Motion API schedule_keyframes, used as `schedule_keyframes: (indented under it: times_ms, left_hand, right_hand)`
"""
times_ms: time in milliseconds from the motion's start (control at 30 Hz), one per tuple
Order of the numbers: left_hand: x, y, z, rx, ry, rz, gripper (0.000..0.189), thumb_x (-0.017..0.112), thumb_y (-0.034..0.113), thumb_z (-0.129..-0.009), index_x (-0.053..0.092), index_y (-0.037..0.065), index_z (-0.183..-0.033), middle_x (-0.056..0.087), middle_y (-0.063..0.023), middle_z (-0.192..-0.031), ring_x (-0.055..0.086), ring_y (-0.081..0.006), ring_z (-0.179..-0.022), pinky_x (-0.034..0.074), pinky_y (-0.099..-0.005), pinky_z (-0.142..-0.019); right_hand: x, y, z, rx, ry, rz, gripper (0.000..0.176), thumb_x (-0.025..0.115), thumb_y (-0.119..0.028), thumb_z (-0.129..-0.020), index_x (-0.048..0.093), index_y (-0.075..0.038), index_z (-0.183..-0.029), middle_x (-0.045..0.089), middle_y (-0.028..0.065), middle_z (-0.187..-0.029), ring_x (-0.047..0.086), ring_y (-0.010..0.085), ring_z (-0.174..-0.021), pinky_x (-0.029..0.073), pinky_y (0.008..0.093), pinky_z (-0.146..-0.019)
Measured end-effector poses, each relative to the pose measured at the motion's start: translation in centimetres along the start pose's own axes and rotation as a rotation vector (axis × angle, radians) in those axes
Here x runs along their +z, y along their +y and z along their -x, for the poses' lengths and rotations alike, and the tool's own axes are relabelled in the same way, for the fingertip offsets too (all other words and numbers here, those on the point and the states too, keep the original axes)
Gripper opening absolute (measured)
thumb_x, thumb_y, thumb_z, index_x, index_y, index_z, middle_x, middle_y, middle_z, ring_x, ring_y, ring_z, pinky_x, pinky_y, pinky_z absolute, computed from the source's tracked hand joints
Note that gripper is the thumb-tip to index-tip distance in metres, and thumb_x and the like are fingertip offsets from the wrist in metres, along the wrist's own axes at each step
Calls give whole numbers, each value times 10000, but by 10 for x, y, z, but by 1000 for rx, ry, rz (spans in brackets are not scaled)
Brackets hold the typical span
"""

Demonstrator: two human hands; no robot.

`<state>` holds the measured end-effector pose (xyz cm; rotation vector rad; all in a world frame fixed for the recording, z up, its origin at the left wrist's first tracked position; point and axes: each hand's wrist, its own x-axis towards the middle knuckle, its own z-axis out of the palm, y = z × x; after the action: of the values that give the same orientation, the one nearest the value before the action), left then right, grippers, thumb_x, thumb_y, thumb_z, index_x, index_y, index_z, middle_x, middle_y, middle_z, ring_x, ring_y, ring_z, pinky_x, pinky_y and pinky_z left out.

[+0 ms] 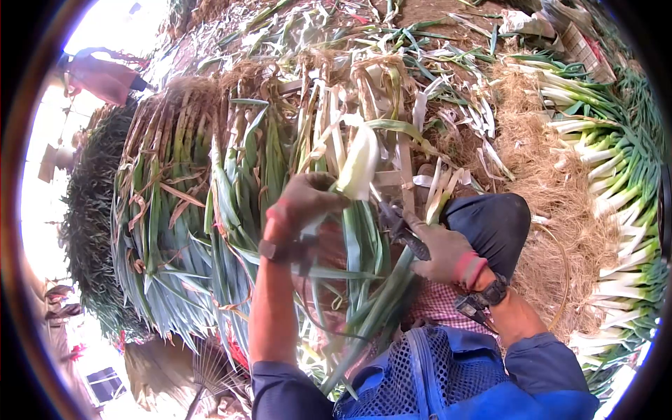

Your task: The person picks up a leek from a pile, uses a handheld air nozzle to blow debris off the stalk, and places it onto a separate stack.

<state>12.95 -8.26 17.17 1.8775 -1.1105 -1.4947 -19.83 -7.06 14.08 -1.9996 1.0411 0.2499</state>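
My left hand (pixel 311 201), in a dirty work glove, is closed around a large green onion (pixel 355 168). The pale sheath at that end flares upward and is blurred, and long green leaves hang below the hand. My gloved right hand (pixel 448 253) grips a black air blow gun (pixel 406 231), its thin nozzle pointing up at the onion's pale end. A thick bundle of untrimmed green onions (pixel 182 147), roots at the top and leaves downward, lies just left of my left hand.
Peeled white-stemmed onions (pixel 616 203) lie in a row along the right. Beside them spreads a heap of cut roots (pixel 553 245). Loose skins and leaves (pixel 448 105) litter the ground ahead. A yellowish hose (pixel 563 280) loops near my right wrist. Another person's sleeve (pixel 101 77) shows upper left.
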Motion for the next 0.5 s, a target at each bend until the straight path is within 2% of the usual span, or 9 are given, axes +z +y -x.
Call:
schedule_keyframes:
  times_ms: [100, 133, 167, 200, 267, 333, 400, 433, 500]
  left_hand:
    - [-46, 3, -12, 235, 372, -106, 205, 880, 167, -870, 812, 71, -1038, 777, -33, -873, 651, -130, -712, 497, -288, -641]
    - [-62, 30, -8, 143, 597, -215, 251, 839, 221, -903, 805, 66, -1097, 782, -48, -873, 646, -135, -705, 507, -292, -649]
    - [-66, 57, 6, 244, 891, -328, 341, 829, 281, -924, 801, 53, -1175, 796, -83, -878, 695, -169, -722, 549, -331, -679]
    - [-87, 49, -13, 167, 1396, -936, 442, 823, 322, -939, 755, 48, -1279, 806, -114, -958, 749, -196, -792, 591, -366, -717]
    - [-80, 53, -12, 143, 1381, -980, 496, 815, 390, -948, 706, 39, -1281, 797, -155, -1086, 772, -242, -874, 614, -418, -732]
    - [-58, 33, -26, 27, 747, -696, 479, 737, 398, -992, 636, 66, -1322, 699, -225, -1269, 751, -366, -1045, 651, -482, -759]
    - [0, -29, -54, 129, 573, -782, 402, 744, 411, -995, 707, 57, -1182, 779, -259, -1004, 784, -410, -937, 652, -509, -819]
    - [31, -53, -68, -104, 429, -841, 400, 775, 388, -977, 709, 41, -1165, 774, -274, -1107, 776, -409, -1020, 640, -507, -882]
    - [83, -76, -53, -150, 404, -682, 399, 841, 358, -907, 731, 21, -1089, 770, -276, -1143, 763, -429, -1047, 617, -505, -937]
  right_hand:
    - [9, 15, 20, -66, 101, -43, 1045, 787, -358, -833, 296, -138, -1729, 693, 292, -1296, 678, 487, -1188, 532, 519, -1061]
    - [7, 12, 24, -69, 97, -44, 1045, 787, -358, -833, 296, -138, -1729, 693, 292, -1296, 678, 487, -1188, 532, 519, -1061]
    - [2, 7, 27, 7, 127, -83, 1068, 793, -350, -821, 285, -134, -1735, 673, 308, -1334, 658, 479, -1231, 523, 504, -1077]
    - [0, 3, 30, 82, 159, -121, 1091, 800, -342, -810, 275, -130, -1742, 653, 324, -1373, 638, 471, -1274, 515, 489, -1092]
    - [7, 6, 30, 81, 200, -87, 1097, 800, -333, -818, 257, -112, -1744, 655, 319, -1375, 634, 474, -1278, 508, 481, -1104]
    - [12, 4, 33, -84, 225, -64, 1069, 799, -356, -842, 259, -139, -1739, 704, 288, -1270, 684, 494, -1167, 549, 521, -1042]
    - [14, 1, 30, -45, 216, -52, 1068, 796, -363, -845, 258, -139, -1740, 710, 282, -1255, 689, 485, -1162, 550, 517, -1036]
    - [14, -1, 29, -8, 198, -28, 1067, 794, -370, -848, 257, -138, -1740, 716, 276, -1240, 693, 477, -1158, 551, 513, -1029]
    - [4, -5, 26, 27, 113, -29, 1085, 796, -370, -842, 245, -130, -1746, 689, 299, -1304, 674, 474, -1210, 532, 494, -1066]
